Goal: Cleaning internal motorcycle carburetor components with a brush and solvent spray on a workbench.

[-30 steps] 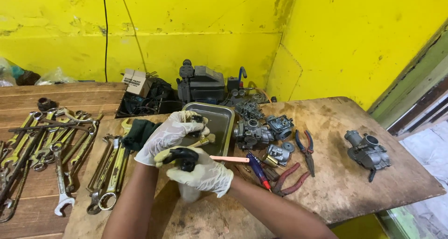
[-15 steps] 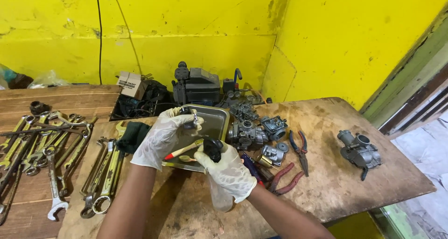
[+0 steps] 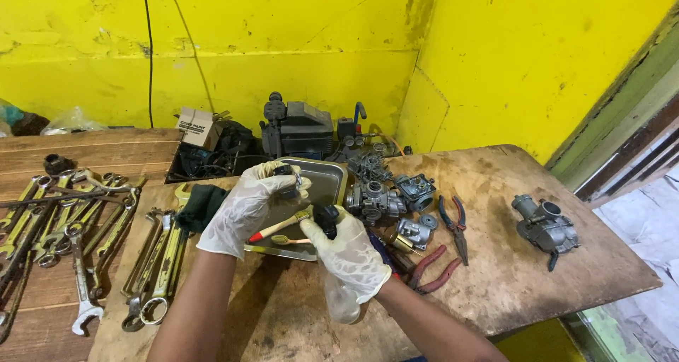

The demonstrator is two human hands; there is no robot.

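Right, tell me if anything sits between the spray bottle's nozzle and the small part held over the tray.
Nothing visible does. The right hand holds the spray bottle just beside the small metal part in the left hand, over the metal tray. The brush lies lower, below that gap.

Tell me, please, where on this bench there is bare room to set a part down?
Bare wood lies between the pliers and the lone carburetor, and along the near edge right of the right hand. Crowded: around the metal tray and among the wrenches.

Left hand [image 3: 247, 205] hides most of its small metal part [image 3: 288, 174]
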